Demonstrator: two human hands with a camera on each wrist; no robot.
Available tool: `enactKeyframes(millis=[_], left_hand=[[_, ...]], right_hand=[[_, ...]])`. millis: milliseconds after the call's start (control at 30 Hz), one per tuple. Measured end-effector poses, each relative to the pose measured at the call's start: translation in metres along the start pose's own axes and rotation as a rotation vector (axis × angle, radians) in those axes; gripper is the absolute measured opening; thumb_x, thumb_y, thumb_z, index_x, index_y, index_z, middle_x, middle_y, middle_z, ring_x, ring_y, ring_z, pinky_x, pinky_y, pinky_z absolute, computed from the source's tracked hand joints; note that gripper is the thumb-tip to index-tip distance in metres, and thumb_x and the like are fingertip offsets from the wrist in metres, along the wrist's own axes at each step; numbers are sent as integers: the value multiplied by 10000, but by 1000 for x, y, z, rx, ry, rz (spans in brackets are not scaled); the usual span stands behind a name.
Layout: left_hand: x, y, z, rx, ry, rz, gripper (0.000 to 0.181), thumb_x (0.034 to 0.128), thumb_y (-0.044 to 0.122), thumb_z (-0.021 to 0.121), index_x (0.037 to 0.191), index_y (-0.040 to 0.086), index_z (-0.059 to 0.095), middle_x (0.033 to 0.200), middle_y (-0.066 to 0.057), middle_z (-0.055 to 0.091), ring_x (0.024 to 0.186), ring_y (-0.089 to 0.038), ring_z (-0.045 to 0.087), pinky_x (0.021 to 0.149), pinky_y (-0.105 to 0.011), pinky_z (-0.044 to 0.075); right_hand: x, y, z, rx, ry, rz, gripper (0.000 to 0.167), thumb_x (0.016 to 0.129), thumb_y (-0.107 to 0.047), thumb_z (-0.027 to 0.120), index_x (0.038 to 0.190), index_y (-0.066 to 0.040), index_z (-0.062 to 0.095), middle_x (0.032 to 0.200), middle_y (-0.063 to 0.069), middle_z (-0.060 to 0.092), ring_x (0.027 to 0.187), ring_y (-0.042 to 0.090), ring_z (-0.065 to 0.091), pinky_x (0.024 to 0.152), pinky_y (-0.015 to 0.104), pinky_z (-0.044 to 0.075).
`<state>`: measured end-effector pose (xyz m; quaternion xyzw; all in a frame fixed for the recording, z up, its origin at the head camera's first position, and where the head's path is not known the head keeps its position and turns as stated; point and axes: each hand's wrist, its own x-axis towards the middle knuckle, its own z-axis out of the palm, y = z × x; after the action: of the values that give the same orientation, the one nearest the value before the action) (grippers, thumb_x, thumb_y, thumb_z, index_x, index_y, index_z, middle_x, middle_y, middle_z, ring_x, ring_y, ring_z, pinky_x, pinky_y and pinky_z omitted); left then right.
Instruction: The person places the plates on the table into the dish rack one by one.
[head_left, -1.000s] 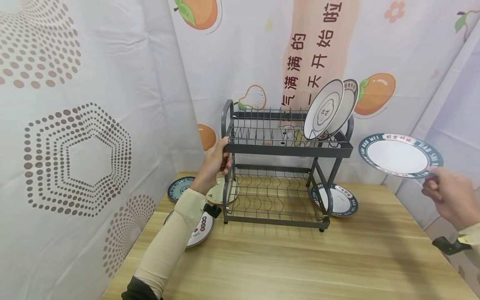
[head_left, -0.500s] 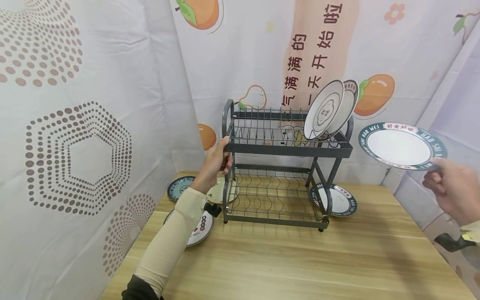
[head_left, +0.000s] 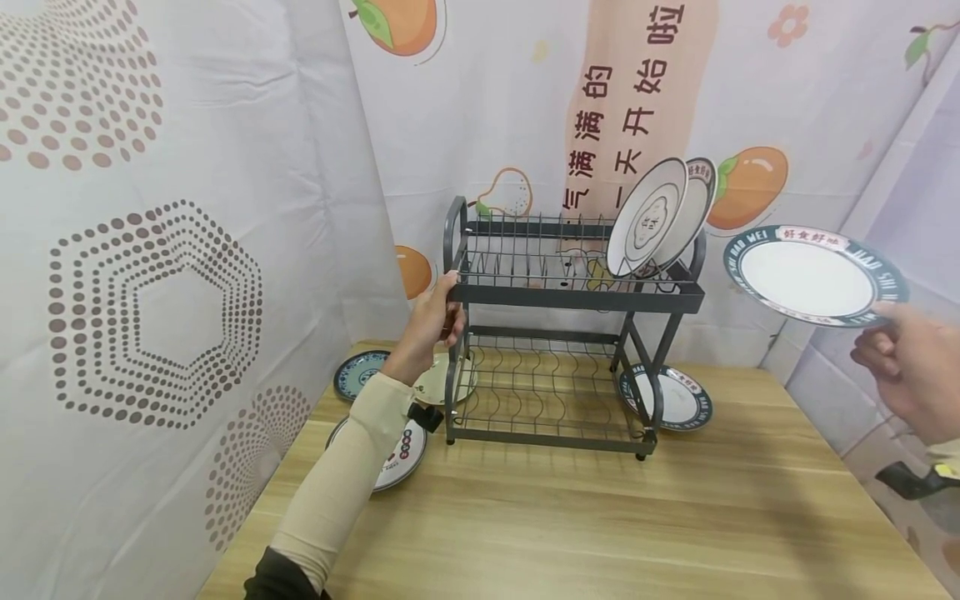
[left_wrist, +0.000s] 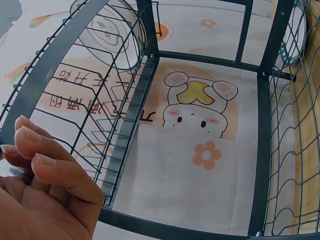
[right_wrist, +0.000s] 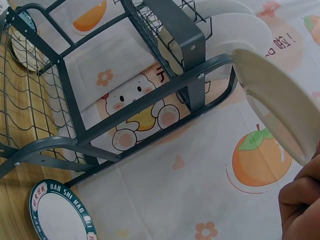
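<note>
A two-tier dark grey dish rack stands on the wooden table. My left hand grips the left front corner of its upper tier; in the left wrist view that hand's curled fingers show beside the tier's rail. Off to the rack's right, my right hand pinches the rim of a white plate with a green lettered border, held nearly flat in the air. From the right wrist, the plate's pale underside shows. Two plates, a front one and one behind it, lean in the upper tier's right end.
Another green-bordered plate lies on the table by the rack's right leg. To the left lie a blue-patterned plate, a pale yellow plate and white plates, partly behind my left arm. Printed curtains hang behind and at the sides.
My right hand has risen and moved slightly right with the plate in it. The left hand has stayed on the rack's corner.
</note>
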<state>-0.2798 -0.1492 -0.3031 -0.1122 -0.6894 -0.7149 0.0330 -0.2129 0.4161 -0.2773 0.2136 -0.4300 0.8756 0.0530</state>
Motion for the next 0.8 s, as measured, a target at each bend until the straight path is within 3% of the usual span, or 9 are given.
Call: enactKeyframes(millis=[133, 300, 400, 533, 733, 800], left_hand=[[0, -1, 0, 2, 2, -3, 639, 1010, 664, 459, 666, 126, 417, 567, -17, 519, 411, -134, 422, 435, -260, 358], [2, -2, 0, 0, 2, -1, 637, 1002, 673, 467, 670, 131, 418, 570, -18, 518, 412, -130, 424, 438, -257, 357], [2, 0, 0, -5, 4, 2, 630, 1001, 667, 476, 671, 133, 421, 572, -18, 515, 413, -127, 425, 435, -247, 361], [2, 0, 0, -5, 2, 5, 627, 1006, 657, 479, 674, 128, 423, 574, -23, 512, 415, -130, 426, 434, -240, 365], [1, -1, 0, 7, 8, -10, 624, 1003, 662, 475, 678, 131, 429, 577, -26, 518, 419, -135, 427, 444, -262, 360], [2, -1, 0, 9, 11, -17, 626, 1000, 667, 476, 671, 135, 426, 576, -23, 520, 418, -134, 426, 444, -261, 359]], right_hand=[[1, -4, 6, -18, -12, -24, 415, 1114, 5, 199, 1178, 99, 599, 532, 74, 296, 430, 165, 83, 476, 247, 11], [2, -9, 14, -14, -24, -30, 480, 1121, -22, 182, 1079, 120, 639, 560, 65, 145, 420, 151, 55, 448, 232, 16], [3, -10, 19, -22, -48, -47, 494, 1124, -24, 177, 1081, 128, 645, 542, 65, 159, 410, 144, 54, 435, 221, 19], [3, -11, 24, -110, -31, -80, 458, 1123, -19, 209, 1156, 95, 651, 496, 58, 258, 398, 153, 63, 431, 226, 16], [6, -12, 31, -57, -60, -87, 444, 1123, -14, 197, 1175, 114, 619, 526, 57, 179, 387, 140, 78, 420, 210, 23], [6, -13, 33, -90, -61, -92, 429, 1125, -21, 210, 1197, 97, 617, 506, 52, 219, 385, 144, 84, 424, 218, 25]])
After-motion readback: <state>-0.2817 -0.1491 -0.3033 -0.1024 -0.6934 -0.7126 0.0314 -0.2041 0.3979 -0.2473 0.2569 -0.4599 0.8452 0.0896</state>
